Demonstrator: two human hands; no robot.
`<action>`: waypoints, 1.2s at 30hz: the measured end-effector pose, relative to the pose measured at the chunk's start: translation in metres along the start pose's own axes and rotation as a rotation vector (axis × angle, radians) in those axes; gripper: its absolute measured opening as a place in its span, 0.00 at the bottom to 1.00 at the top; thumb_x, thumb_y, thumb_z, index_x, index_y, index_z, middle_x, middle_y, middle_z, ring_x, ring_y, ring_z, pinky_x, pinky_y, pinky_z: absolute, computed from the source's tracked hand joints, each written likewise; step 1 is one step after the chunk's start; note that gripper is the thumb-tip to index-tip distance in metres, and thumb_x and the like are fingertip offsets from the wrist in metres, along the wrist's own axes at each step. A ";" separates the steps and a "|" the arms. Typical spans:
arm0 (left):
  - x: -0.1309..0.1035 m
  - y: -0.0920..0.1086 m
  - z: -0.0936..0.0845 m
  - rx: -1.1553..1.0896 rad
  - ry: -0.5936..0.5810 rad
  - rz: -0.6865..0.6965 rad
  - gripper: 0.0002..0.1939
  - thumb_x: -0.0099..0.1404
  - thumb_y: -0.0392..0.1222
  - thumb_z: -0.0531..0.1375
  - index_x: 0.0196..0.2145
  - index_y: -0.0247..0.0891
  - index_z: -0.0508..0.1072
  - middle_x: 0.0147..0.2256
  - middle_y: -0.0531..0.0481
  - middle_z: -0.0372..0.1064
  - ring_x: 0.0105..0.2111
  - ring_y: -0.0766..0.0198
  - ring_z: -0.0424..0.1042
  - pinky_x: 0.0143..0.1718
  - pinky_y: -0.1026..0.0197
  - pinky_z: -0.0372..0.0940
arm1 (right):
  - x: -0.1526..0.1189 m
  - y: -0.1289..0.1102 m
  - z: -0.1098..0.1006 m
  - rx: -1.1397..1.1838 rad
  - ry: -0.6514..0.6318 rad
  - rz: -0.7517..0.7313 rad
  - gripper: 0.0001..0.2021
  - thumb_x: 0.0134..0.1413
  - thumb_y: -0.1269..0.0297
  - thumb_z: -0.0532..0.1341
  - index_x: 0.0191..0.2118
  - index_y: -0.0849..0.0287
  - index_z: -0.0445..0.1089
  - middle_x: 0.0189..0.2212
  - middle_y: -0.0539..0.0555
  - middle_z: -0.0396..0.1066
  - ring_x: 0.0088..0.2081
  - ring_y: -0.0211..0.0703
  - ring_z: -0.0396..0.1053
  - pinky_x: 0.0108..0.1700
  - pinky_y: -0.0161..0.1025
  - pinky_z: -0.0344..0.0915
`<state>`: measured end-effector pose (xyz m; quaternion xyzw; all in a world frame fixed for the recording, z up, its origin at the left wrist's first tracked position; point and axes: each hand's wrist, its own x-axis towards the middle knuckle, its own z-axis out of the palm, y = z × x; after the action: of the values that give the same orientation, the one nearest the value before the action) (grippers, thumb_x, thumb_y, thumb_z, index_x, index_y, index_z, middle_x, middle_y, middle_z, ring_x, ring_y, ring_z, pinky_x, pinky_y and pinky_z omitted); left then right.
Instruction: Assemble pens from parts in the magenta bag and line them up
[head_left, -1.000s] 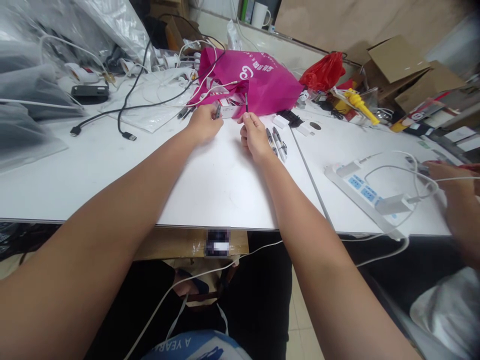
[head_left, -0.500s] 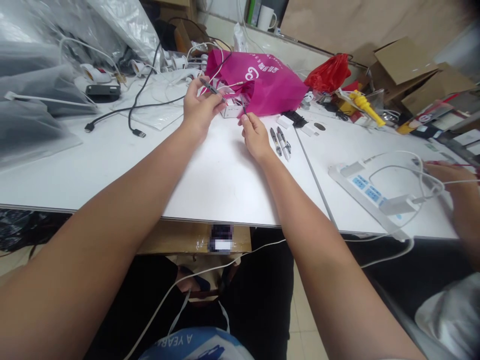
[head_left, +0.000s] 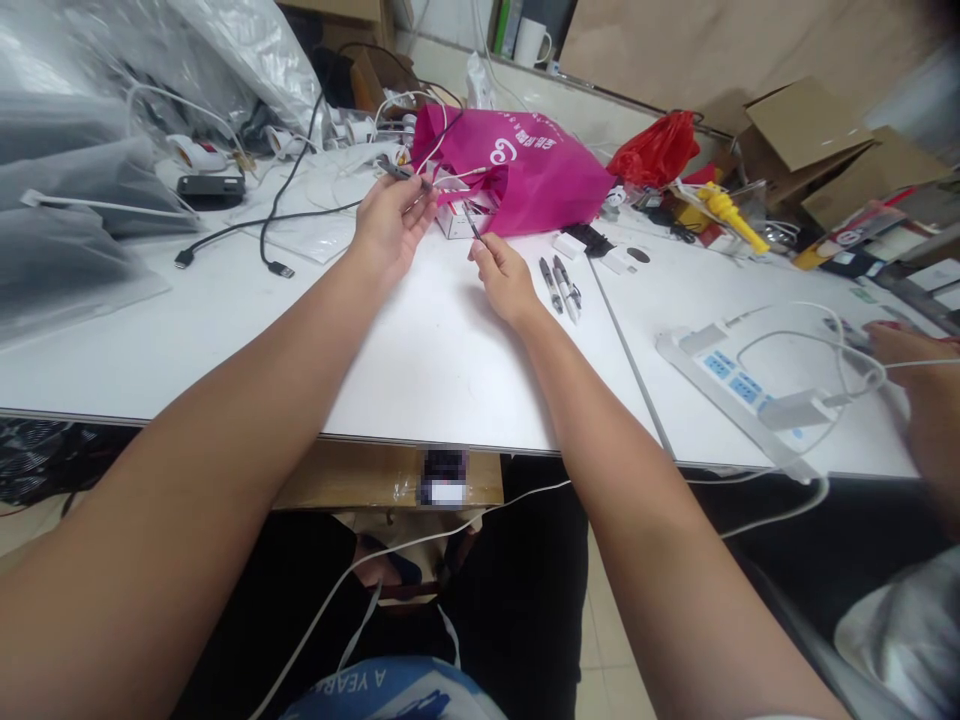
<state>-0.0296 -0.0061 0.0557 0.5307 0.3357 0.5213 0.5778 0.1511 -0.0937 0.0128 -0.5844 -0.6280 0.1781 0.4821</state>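
Note:
My left hand (head_left: 390, 218) holds a dark grey pen (head_left: 395, 170) between thumb and fingers, its other fingers loosely curled. My right hand (head_left: 504, 275) pinches a thin dark stick (head_left: 475, 230), like a pen refill, tilted up and away toward the left. The two hands are apart, above the white table (head_left: 442, 370). A small white box (head_left: 455, 222) stands just beyond them at the mouth of a magenta bag (head_left: 555, 175). Right of my right hand lie a dark pen (head_left: 550, 286) and some lighter pens (head_left: 568, 288).
A black USB cable (head_left: 274, 215) and grey plastic bags (head_left: 82, 220) lie at left. White adapters (head_left: 570, 244) sit near the magenta bag. At right are a power strip (head_left: 735, 380) with plugged chargers, a co-worker's hand (head_left: 900, 345), a red bag (head_left: 660, 150) and cardboard boxes (head_left: 810, 130).
My left hand has shifted slightly left and down, turning its palm more into view with the pen. The stick in my right hand has swung leftward and shows more of its length.

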 end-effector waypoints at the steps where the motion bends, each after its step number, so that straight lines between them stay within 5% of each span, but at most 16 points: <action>1: 0.001 -0.001 -0.001 -0.017 -0.002 -0.001 0.01 0.82 0.48 0.66 0.48 0.55 0.79 0.61 0.62 0.84 0.75 0.58 0.69 0.71 0.53 0.71 | 0.000 0.001 0.000 -0.003 -0.004 -0.008 0.31 0.75 0.24 0.53 0.42 0.50 0.70 0.35 0.53 0.66 0.44 0.51 0.70 0.55 0.51 0.74; 5: -0.001 0.001 0.002 -0.232 0.017 -0.035 0.08 0.85 0.34 0.60 0.45 0.46 0.74 0.59 0.56 0.83 0.66 0.66 0.77 0.69 0.61 0.71 | 0.000 0.002 -0.001 0.001 -0.016 -0.051 0.29 0.77 0.29 0.54 0.42 0.51 0.71 0.38 0.54 0.71 0.45 0.51 0.72 0.58 0.51 0.73; 13: -0.009 0.008 0.007 -0.376 0.018 -0.089 0.10 0.84 0.30 0.59 0.42 0.43 0.70 0.55 0.46 0.83 0.63 0.63 0.80 0.67 0.62 0.74 | -0.001 -0.002 -0.002 -0.042 -0.031 -0.028 0.26 0.76 0.31 0.55 0.41 0.50 0.71 0.37 0.54 0.73 0.46 0.53 0.72 0.59 0.52 0.72; 20: -0.006 -0.005 0.007 -0.138 -0.069 -0.014 0.05 0.79 0.36 0.63 0.44 0.46 0.73 0.58 0.48 0.86 0.66 0.54 0.81 0.71 0.52 0.74 | -0.001 -0.003 -0.001 -0.069 -0.041 -0.027 0.25 0.78 0.33 0.55 0.41 0.50 0.69 0.38 0.54 0.73 0.46 0.53 0.71 0.60 0.51 0.71; 36: -0.016 0.001 0.017 -0.017 -0.081 0.005 0.08 0.76 0.41 0.72 0.42 0.45 0.76 0.56 0.46 0.87 0.66 0.49 0.81 0.69 0.50 0.76 | 0.000 -0.001 -0.001 -0.058 -0.045 -0.017 0.28 0.76 0.28 0.55 0.41 0.50 0.70 0.39 0.55 0.75 0.48 0.54 0.71 0.60 0.50 0.71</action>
<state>-0.0178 -0.0261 0.0579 0.5474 0.3063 0.5034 0.5942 0.1510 -0.0946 0.0137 -0.5885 -0.6485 0.1688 0.4524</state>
